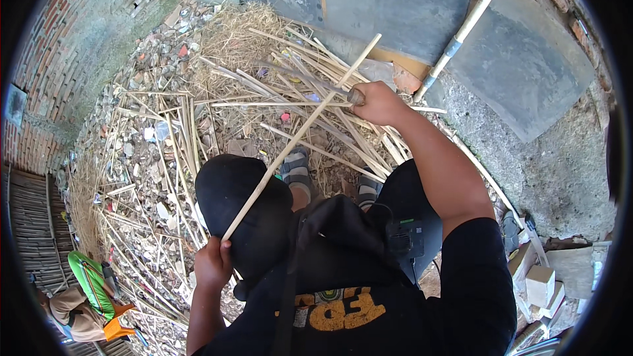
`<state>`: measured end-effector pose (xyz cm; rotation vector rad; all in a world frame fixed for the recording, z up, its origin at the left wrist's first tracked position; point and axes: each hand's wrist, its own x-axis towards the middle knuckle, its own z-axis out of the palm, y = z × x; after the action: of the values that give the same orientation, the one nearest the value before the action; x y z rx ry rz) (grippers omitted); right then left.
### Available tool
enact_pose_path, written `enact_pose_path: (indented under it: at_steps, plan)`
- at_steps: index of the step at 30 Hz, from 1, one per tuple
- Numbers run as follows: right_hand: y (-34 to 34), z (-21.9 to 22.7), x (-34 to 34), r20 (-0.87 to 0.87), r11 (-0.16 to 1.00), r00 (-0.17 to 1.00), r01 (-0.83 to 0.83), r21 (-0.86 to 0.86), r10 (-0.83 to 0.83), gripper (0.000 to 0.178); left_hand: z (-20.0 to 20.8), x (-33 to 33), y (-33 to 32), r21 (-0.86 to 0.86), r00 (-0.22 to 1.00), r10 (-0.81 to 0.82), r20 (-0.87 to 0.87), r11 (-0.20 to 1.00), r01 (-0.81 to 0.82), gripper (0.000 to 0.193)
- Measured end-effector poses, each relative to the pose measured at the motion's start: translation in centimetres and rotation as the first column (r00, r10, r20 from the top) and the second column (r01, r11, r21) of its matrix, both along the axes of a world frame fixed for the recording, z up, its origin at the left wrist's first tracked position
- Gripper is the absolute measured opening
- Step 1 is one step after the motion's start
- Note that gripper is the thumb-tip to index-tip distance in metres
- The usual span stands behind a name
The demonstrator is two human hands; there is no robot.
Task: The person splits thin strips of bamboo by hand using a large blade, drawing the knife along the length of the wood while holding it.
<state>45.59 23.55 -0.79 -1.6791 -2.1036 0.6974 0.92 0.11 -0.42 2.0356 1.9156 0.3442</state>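
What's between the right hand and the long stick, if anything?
Only the knife that the right hand holds: its blade crosses the long stick toward its far end. Nothing else visible is in the way.

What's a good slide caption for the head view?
Left hand holds a pale stick; right hand grips a long-bladed knife.

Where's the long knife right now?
Head view, upper middle: the long knife is in the right hand, crossing the pale stick held in the left hand.
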Motion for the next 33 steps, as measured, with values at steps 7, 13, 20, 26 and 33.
enact_pose_path:
  at_steps: [7, 13, 20, 26, 33]
  plan:
    - [-1.2, 1.1, -1.7, 0.146, 0.977, 0.967, -0.214, 0.007, 0.211, 0.022, -0.3, -0.9, 0.0, -0.064, 0.996, -0.010, 0.085, 0.998, 0.015, 0.033]
    - [-0.3, 0.9, -0.5, 0.076, 0.999, 0.997, -0.029, 0.029, 0.027, 0.015, 0.4, -0.5, 0.3, -0.057, 0.996, -0.010, 0.084, 0.998, 0.015, 0.034]
    - [0.6, -0.3, 1.1, 0.065, 0.995, 0.997, -0.039, 0.097, 0.033, 0.017, 0.2, -1.1, 0.9, -0.084, 0.992, -0.034, 0.120, 0.995, 0.044, 0.038]
    - [-0.1, 1.3, 1.1, -0.025, 0.996, 0.999, 0.037, 0.079, -0.035, 0.019, -0.3, -0.8, 0.1, -0.035, 1.000, -0.017, 0.025, 0.999, 0.018, 0.036]
    - [-0.2, 0.7, 1.5, 0.031, 0.991, 0.992, -0.126, 0.037, 0.124, 0.020, -1.1, 0.7, -0.8, 0.088, 0.990, 0.031, -0.139, 0.996, -0.018, 0.030]
